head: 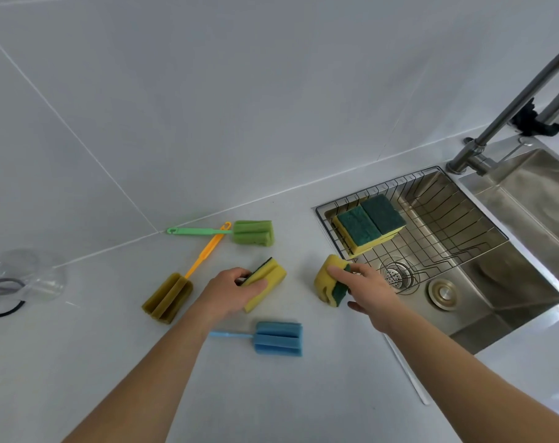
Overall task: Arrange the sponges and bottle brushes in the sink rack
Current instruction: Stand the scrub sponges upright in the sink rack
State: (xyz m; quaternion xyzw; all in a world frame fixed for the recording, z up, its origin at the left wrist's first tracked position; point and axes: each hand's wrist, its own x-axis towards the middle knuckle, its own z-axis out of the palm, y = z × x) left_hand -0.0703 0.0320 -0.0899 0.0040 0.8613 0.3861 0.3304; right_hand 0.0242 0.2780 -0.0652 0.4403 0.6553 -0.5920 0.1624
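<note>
I am looking down on a pale counter [112, 362] with a steel sink [495, 298] at my three o'clock. My left hand [230, 290] is gripping a yellow sponge with a dark scouring face [265, 282], fingers wrapped over its top edge and thumb on the near side, the sponge tilting up off the counter near the middle of the view. My right hand [367, 290] is clamping a second yellow-and-green sponge [331, 284], squeezing it so it bends, right at the left rim of the sink, at about two o'clock from the first sponge.

The wire sink rack [431, 215] is sitting in the left part of the sink at one o'clock from my right hand. Two sponges [371, 222] are already lying in it side by side, touching, green faces up, toward the rack's left end.

Three bottle brushes are lying on the counter: the green brush [252, 232] at twelve o'clock from my left hand, the orange-handled brush with an olive head [169, 302] at nine o'clock, its handle crossing the green one's handle, and the blue brush [278, 337] at five o'clock, just beside my left forearm. A faucet [508, 107] is rising behind the sink.
</note>
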